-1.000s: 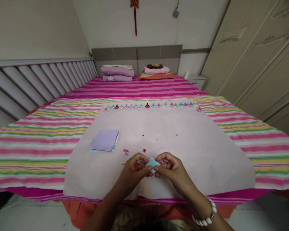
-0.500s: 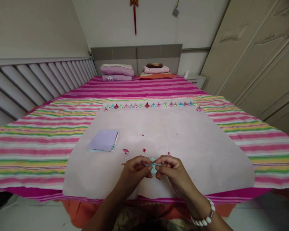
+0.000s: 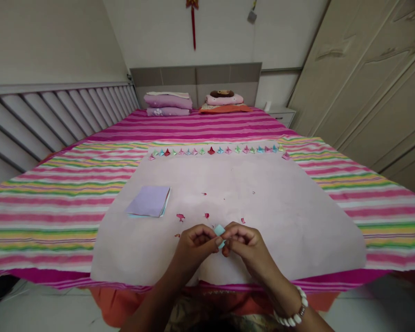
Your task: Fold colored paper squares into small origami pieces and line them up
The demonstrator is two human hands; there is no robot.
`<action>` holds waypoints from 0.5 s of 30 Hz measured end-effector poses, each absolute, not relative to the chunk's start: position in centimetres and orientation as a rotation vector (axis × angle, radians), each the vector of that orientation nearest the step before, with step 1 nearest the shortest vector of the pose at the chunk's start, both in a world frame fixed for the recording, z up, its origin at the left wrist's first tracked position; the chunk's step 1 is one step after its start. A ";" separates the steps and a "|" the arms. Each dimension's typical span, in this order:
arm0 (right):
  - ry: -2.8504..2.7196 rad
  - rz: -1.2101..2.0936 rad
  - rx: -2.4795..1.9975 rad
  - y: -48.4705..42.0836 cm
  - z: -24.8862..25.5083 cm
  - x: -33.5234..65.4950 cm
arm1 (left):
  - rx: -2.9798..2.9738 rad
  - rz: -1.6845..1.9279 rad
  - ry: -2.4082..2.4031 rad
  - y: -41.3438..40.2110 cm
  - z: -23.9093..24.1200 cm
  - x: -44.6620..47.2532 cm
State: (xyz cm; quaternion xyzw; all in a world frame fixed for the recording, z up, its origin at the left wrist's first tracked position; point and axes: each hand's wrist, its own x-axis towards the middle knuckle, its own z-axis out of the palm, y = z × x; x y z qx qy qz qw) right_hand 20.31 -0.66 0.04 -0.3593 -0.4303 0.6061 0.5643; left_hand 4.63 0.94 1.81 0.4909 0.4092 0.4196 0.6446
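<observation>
A small light-blue folded paper (image 3: 219,230) is held between my two hands, just above the pale sheet (image 3: 280,203) near its front edge. My left hand (image 3: 199,242) pinches its left side with thumb and forefinger. On the other side, my right hand (image 3: 244,242) grips it with closed fingertips, which hide part of the folds. Small red scraps (image 3: 180,217) lie on the sheet beyond my hands. To the left rests a stack of square paper (image 3: 149,201), purple on top with other colours beneath.
A row of small folded paper pieces (image 3: 211,151) in several colours lines the sheet's far edge. Striped bedding (image 3: 48,207) surrounds the sheet. Folded bedding (image 3: 168,101) is piled by the headboard (image 3: 228,76). A slatted rail (image 3: 65,108) runs along the left, a wardrobe (image 3: 370,92) along the right.
The light-blue paper has turned between my fingers, so a flat diamond-shaped face now shows above them. My fingertips have shifted slightly closer together. Everything else stays in place.
</observation>
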 end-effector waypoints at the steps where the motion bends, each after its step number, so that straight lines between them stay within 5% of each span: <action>1: -1.030 1.421 -0.833 -0.7 0.1 20.3 | 1.112 0.968 0.937 1.0 1.7 4.7; 15: -0.990 1.377 -0.965 -0.5 0.2 20.5 | 1.118 0.979 0.978 1.2 1.1 4.7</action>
